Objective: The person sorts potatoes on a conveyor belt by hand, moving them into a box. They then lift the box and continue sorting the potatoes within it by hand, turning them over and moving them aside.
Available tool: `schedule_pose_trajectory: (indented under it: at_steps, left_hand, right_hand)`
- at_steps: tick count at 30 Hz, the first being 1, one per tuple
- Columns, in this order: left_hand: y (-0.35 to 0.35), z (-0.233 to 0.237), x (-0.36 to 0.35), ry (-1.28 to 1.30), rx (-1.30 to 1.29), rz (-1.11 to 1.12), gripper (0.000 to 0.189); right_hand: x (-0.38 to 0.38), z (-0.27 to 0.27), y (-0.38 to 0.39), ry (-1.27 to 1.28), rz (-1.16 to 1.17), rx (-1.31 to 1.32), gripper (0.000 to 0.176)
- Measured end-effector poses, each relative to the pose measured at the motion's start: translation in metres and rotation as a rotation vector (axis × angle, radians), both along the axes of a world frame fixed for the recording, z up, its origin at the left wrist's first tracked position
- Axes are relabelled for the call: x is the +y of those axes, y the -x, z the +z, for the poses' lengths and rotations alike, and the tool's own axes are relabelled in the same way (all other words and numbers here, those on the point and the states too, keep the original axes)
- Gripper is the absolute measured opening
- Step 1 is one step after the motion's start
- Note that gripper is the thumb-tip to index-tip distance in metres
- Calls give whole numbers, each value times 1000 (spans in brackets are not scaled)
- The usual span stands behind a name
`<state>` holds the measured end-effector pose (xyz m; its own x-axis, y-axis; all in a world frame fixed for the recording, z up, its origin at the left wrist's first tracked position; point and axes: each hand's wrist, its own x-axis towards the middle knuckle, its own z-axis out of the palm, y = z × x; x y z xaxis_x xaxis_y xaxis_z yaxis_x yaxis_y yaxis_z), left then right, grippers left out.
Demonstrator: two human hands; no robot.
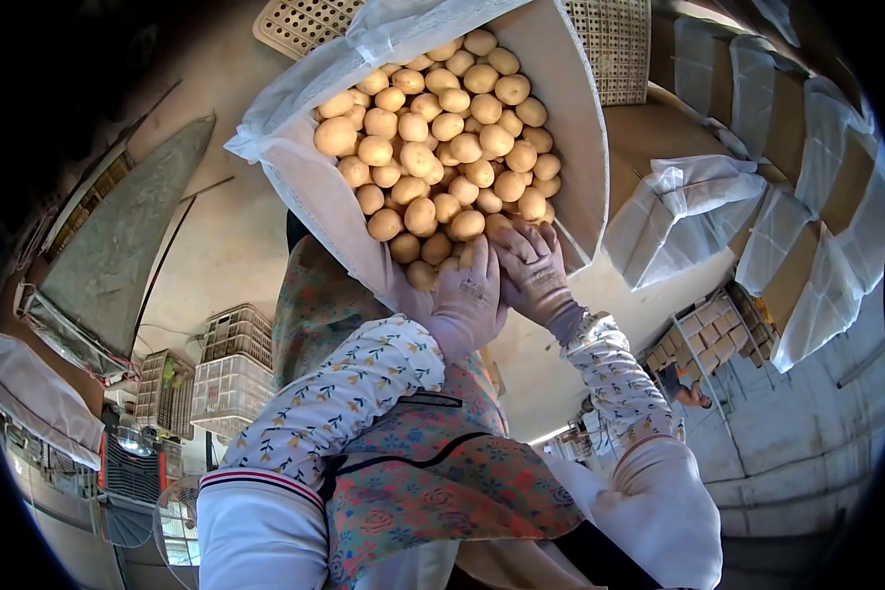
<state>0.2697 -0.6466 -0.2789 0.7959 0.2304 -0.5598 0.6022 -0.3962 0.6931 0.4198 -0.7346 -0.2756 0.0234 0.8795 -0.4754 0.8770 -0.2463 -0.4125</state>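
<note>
Many round yellow-brown potatoes fill a box lined with a thin white plastic liner. Both hands wear pale purple gloves and lie at the near edge of the heap. My left hand has its fingers bent over potatoes at the edge; its fingertips touch them, but what lies under the palm is hidden. Beside it, touching, my right hand curls its fingers at a potato partly covered by the glove.
Lined cardboard boxes stand at the right. Perforated plastic crates are behind the potato box, and stacked crates stand at the left. A person is far off at the right.
</note>
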Motion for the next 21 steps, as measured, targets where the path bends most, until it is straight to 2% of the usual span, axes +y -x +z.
schedule_pose_trajectory:
  at_steps: [1, 4, 5, 6, 7, 8, 9, 10, 12, 14, 17, 20, 21]
  left_hand:
    - [8, 4, -3, 112, -75, 44, 61]
    - [5, -5, 23, 453, -86, 174, 38]
    - [-5, 2, 65, 374, -84, 288, 22]
    - [-10, -2, 93, 407, -56, 550, 21]
    - [-11, -21, 118, 390, 46, 760, 25]
    - [-16, -28, 149, 181, 16, 989, 25]
    - [-16, -49, 174, -13, 16, 1070, 27]
    - [-10, -75, 191, -143, 57, 1066, 29]
    - [-3, -118, 208, -182, 248, 922, 33]
    - [-5, -132, 212, -172, 331, 826, 37]
    - [-9, -140, 215, -174, 354, 769, 43]
    - [-10, -154, 215, -195, 356, 752, 50]
    - [-11, -158, 215, -207, 348, 752, 52]
  right_hand:
    - [-3, 3, -5, -17, 32, -17, 39]
    - [1, 3, -33, 368, -152, 185, 25]
    - [35, 8, -45, 410, -139, 256, 21]
    - [43, -4, -53, 316, -31, 186, 18]
    - [86, 4, -54, 7, -65, 74, 17]
    - [92, -39, -63, -231, 6, -56, 17]
    - [129, -51, -70, -251, -39, -15, 20]
    - [161, -78, -79, -305, -43, 43, 24]
    - [206, -129, -89, -396, -55, 2, 36]
    - [243, -156, -95, -189, -149, 53, 57]
    - [266, -157, -92, 50, -261, 146, 58]
    - [270, -170, -82, -171, -277, 120, 55]
    - [283, -136, -77, -15, -367, 215, 54]
